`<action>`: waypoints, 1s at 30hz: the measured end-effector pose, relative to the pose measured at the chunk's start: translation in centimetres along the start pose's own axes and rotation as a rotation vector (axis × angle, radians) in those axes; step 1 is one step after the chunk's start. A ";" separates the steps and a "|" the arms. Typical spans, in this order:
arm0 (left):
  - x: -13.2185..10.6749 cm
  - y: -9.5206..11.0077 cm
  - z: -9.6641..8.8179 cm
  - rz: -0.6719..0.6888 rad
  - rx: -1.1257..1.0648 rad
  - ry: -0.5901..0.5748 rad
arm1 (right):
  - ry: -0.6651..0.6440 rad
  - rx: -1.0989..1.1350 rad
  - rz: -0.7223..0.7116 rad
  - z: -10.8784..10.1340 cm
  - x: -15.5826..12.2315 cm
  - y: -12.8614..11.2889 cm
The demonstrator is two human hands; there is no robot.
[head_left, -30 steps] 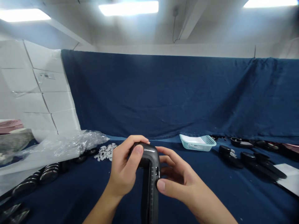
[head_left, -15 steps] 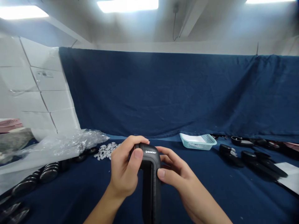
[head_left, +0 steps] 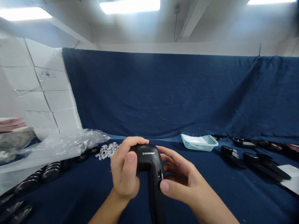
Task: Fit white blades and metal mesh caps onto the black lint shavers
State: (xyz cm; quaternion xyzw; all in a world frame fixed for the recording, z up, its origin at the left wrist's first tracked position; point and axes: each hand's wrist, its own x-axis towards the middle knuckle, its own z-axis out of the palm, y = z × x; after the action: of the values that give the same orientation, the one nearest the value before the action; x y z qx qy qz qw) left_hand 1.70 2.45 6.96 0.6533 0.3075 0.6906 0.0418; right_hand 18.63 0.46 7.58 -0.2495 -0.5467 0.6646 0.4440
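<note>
A black, L-shaped handheld appliance (head_left: 147, 159) with a white SilverCrest label is held up over the blue-covered table. My left hand (head_left: 124, 174) is closed around its head, with the thumb in front and the fingers over the top. On the handle's right edge, my right hand (head_left: 183, 175) rests its thumb just below a small slot or switch (head_left: 159, 173). The right fingers curl behind the handle, so their tips are partly hidden. The handle's lower end runs out of the frame at the bottom.
Small white plastic parts (head_left: 107, 151) lie in a heap behind my left hand. Clear plastic wrap (head_left: 77, 143) and rows of glossy black round pieces (head_left: 50, 171) are at left. A light-blue basket (head_left: 199, 145) stands at back right, with more black appliances (head_left: 259, 165) beyond it.
The appliance has turned slightly in my hands, so the slot on the handle's side now shows. My right thumb has slid a little lower along the handle.
</note>
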 end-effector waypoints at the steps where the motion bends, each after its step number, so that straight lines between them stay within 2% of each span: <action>1: -0.1 -0.1 0.1 -0.010 -0.023 0.000 | 0.011 -0.001 -0.002 0.0 0.0 0.0; 11: -0.3 -1.3 0.8 -0.075 -0.008 0.004 | 0.151 0.076 -0.005 1.1 0.9 0.8; 16: -0.2 -1.3 1.0 -0.156 0.006 -0.068 | 0.220 0.109 0.004 0.6 1.4 1.4; 20: 0.3 -1.0 1.3 -0.365 -0.012 -0.212 | 0.312 0.116 -0.025 -0.7 1.8 2.0; 25: 1.1 -1.1 1.2 -0.689 -0.369 -0.371 | 0.405 0.007 -0.125 -2.0 2.4 1.9; 28: 1.4 -1.3 1.1 -0.797 -0.482 -0.417 | 0.457 -0.077 -0.144 -2.3 2.7 1.5; 30: 1.4 -1.3 1.1 -0.829 -0.538 -0.397 | 0.439 -0.114 -0.145 -2.4 2.8 1.3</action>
State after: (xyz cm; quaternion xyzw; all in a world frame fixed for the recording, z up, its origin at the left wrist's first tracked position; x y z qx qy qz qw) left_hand 2.08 4.56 7.52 0.5613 0.3380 0.5338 0.5346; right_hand 18.82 4.05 6.08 -0.3728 -0.4901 0.5288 0.5841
